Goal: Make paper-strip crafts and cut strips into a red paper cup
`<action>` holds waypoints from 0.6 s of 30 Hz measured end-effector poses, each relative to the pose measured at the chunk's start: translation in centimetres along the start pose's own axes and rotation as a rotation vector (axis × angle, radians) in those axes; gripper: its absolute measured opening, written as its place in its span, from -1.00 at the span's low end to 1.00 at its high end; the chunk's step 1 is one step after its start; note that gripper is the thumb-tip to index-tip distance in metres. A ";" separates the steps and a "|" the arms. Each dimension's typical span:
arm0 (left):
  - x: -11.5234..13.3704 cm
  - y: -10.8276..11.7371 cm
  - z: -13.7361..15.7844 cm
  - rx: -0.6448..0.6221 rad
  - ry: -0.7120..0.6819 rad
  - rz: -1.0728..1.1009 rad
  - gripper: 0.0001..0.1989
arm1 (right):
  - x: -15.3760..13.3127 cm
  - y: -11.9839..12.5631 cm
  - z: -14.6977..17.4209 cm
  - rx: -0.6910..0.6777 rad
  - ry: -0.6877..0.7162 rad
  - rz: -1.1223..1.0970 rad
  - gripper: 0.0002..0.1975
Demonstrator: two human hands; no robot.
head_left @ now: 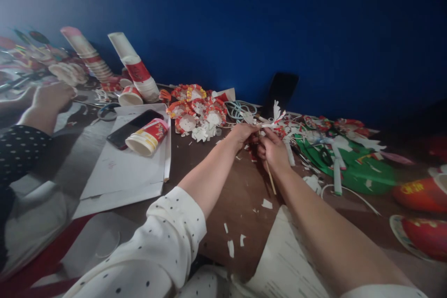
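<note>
Near the middle of the table, my left hand [246,134] and my right hand [274,151] meet with their fingers closed. Between them is a thin wooden stick [270,179], its lower end slanting down toward me. White cut paper [277,112] with petal-like strips and some red rises above the fingers at the top of the stick. The fingers partly cover where paper and stick meet. Just behind the hands lies a heap of paper scraps and strips. To the left are red and white cut paper-cup flowers [188,123].
A phone [134,128] and paper cups [148,137] lie on a white box [115,172]. Cup stacks [139,77] lean behind. A green round sheet [370,172] carries a glue stick [337,177]. Another person's hand [54,98] works at left.
</note>
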State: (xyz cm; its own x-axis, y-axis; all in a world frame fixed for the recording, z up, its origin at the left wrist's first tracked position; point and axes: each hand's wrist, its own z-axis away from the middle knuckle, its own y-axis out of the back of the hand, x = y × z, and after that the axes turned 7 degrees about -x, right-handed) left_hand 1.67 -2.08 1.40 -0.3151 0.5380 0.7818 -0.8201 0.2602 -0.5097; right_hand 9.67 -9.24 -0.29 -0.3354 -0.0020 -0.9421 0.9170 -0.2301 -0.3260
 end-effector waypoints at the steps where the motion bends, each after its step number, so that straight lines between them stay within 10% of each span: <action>1: 0.0 0.0 0.0 -0.005 -0.011 -0.013 -0.82 | -0.1 -0.1 0.1 -0.002 -0.010 -0.024 -0.49; 18: 0.0 0.4 -0.1 -0.088 -0.019 -0.079 -0.80 | -0.8 -0.2 0.1 0.026 -0.061 -0.052 -0.53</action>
State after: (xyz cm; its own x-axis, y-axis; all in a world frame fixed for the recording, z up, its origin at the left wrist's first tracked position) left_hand 1.37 -1.94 1.14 -0.2607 0.4979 0.8271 -0.7981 0.3709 -0.4748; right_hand 9.77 -9.31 0.53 -0.3957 -0.0485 -0.9171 0.8923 -0.2567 -0.3715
